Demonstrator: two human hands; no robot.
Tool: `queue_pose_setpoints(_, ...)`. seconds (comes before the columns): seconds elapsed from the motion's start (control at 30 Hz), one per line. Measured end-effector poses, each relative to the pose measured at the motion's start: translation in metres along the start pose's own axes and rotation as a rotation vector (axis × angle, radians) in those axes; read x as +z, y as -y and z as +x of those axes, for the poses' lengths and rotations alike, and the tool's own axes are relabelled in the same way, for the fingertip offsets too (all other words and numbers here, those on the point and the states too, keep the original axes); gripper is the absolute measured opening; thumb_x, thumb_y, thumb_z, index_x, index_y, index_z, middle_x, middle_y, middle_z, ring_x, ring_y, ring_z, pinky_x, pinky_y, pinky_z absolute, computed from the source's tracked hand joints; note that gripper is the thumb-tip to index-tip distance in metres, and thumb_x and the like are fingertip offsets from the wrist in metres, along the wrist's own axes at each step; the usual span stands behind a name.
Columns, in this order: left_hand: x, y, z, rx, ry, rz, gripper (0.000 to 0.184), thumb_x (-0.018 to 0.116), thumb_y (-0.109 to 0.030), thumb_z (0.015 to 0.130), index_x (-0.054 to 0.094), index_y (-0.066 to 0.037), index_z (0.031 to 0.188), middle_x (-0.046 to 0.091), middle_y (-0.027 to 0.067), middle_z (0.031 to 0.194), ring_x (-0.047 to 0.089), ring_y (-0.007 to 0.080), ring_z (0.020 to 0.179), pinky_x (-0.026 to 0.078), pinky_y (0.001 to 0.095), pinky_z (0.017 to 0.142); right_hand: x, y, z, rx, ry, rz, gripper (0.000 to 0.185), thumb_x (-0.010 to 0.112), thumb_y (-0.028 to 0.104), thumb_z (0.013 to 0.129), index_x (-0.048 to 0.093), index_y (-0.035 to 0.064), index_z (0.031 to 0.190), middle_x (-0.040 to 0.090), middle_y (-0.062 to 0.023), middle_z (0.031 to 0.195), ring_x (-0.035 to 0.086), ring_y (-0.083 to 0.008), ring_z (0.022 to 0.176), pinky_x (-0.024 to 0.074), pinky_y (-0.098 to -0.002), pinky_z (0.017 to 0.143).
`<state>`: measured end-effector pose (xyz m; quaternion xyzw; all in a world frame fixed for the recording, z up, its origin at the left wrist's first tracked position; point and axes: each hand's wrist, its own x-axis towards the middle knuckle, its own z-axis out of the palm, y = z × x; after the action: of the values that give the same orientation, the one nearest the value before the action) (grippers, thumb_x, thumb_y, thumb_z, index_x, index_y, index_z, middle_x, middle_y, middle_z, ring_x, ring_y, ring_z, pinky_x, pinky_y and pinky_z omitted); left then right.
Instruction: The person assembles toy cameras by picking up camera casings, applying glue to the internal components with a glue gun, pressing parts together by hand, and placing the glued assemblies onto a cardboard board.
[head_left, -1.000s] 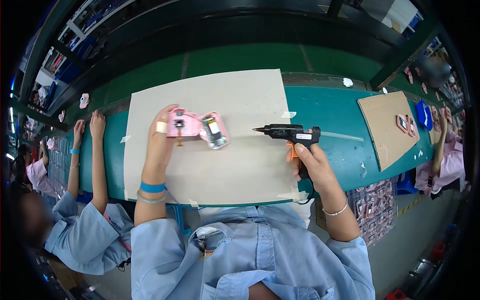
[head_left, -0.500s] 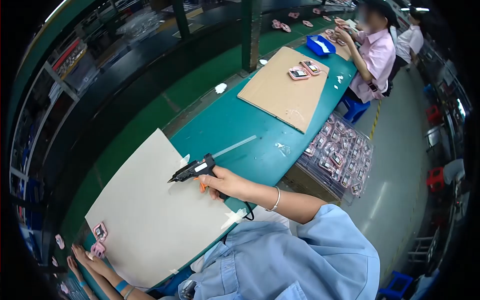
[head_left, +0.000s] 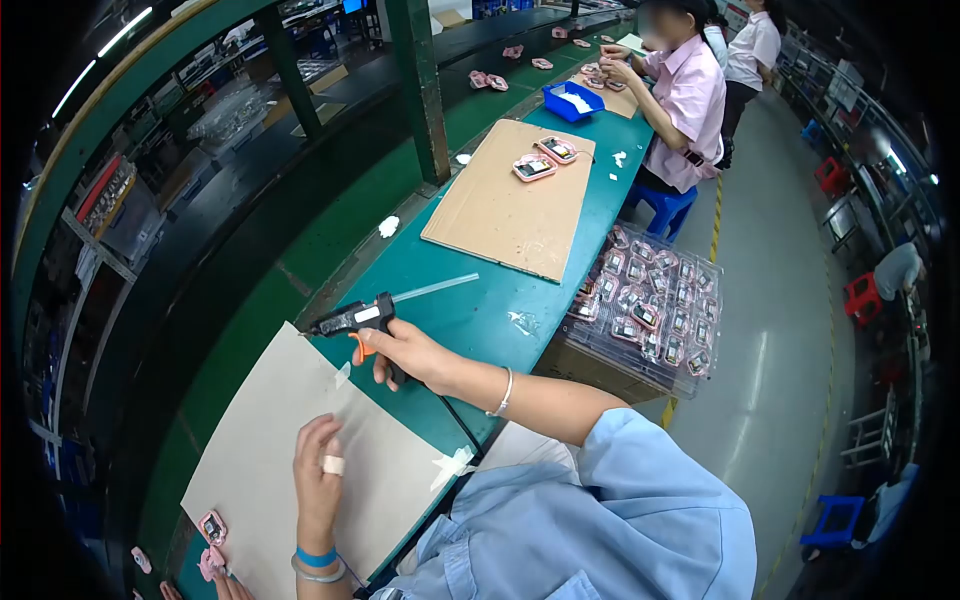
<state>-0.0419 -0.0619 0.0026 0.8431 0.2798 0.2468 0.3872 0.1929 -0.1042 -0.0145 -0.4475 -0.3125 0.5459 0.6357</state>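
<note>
A black hot glue gun point(head_left: 355, 319) with an orange trigger is gripped by my right hand point(head_left: 405, 355). Its nozzle points left, past the far corner of the pale board point(head_left: 270, 440), and a clear glue stick point(head_left: 437, 288) juts from its back. Over the board, my left hand point(head_left: 318, 465) is raised with loosely bent fingers and nothing visible in them. White tape wraps one finger, and a blue band circles that wrist. At the board's lower left lie a pink-framed piece point(head_left: 212, 527) and another pink piece point(head_left: 211, 563), the latter beside another person's fingers point(head_left: 232, 588).
A brown cardboard sheet point(head_left: 510, 205) carries two pink-framed pieces point(head_left: 535, 167). Beyond are a blue tray point(head_left: 573, 102) and a co-worker in pink point(head_left: 690, 90). Clear trays of pink pieces point(head_left: 650, 300) stack right of the bench. A green post point(head_left: 418, 90) rises behind.
My left hand has moved from the pink pieces at the lower left to above the board. The glue gun in my right hand has shifted left and away from me. The view has turned.
</note>
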Motion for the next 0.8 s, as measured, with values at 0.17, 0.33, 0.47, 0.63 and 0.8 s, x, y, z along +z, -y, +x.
queue_pose_setpoints(0.17, 0.046, -0.006, 0.037, 0.037, 0.115, -0.149, 0.014, 0.051, -0.006, 0.09, 0.061, -0.003, 0.1, 0.058, 0.0086, 0.109, 0.053, 0.0218, 0.096, 0.042, 0.0309, 0.088, -0.007, 0.003, 0.041, 0.004, -0.019, -0.038, 0.027, 0.046, 0.024, 0.096, 0.054, -0.0011, 0.102, 0.062, -0.0091, 0.094, 0.055, -0.0111, 0.061, 0.0453, -0.0227, 0.046)
queue_pose_setpoints(0.33, 0.071, 0.009, 0.049, -0.019, 0.119, -0.149, 0.015, 0.05, -0.007, 0.091, 0.061, -0.003, 0.101, 0.06, 0.0088, 0.105, 0.055, 0.0199, 0.093, 0.043, 0.0297, 0.084, 0.006, -0.02, 0.065, 0.059, 0.005, -0.109, 0.025, 0.046, 0.022, 0.093, 0.054, -0.0014, 0.101, 0.062, -0.0099, 0.094, 0.056, -0.0128, 0.061, 0.0456, -0.0234, 0.046)
queue_pose_setpoints(0.47, 0.063, 0.006, 0.051, -0.182, 0.073, -0.35, 0.015, 0.05, -0.009, 0.093, 0.061, -0.004, 0.101, 0.061, 0.008, 0.103, 0.054, 0.017, 0.092, 0.043, 0.0272, 0.081, 0.014, -0.023, 0.063, 0.023, 0.075, -0.091, 0.025, 0.048, 0.02, 0.089, 0.054, -0.0025, 0.098, 0.061, -0.0111, 0.092, 0.056, -0.0149, 0.06, 0.0464, -0.0249, 0.047)
queue_pose_setpoints(0.63, 0.061, 0.012, 0.053, -0.303, 0.065, -0.497, 0.015, 0.049, -0.011, 0.094, 0.061, -0.004, 0.101, 0.062, 0.008, 0.102, 0.053, 0.0141, 0.092, 0.042, 0.0239, 0.077, 0.008, -0.014, 0.047, -0.03, 0.061, -0.009, 0.024, 0.048, 0.019, 0.088, 0.056, -0.0032, 0.092, 0.061, -0.011, 0.089, 0.055, -0.0155, 0.058, 0.0462, -0.025, 0.046)
queue_pose_setpoints(0.8, 0.06, 0.011, 0.056, -0.288, 0.045, -0.532, 0.015, 0.049, -0.011, 0.095, 0.061, -0.003, 0.1, 0.062, 0.0088, 0.101, 0.054, 0.0134, 0.091, 0.042, 0.0221, 0.075, -0.01, -0.006, 0.048, -0.019, 0.005, 0.009, 0.024, 0.048, 0.019, 0.089, 0.057, -0.0032, 0.087, 0.061, -0.0108, 0.085, 0.055, -0.0155, 0.057, 0.0455, -0.0249, 0.044)
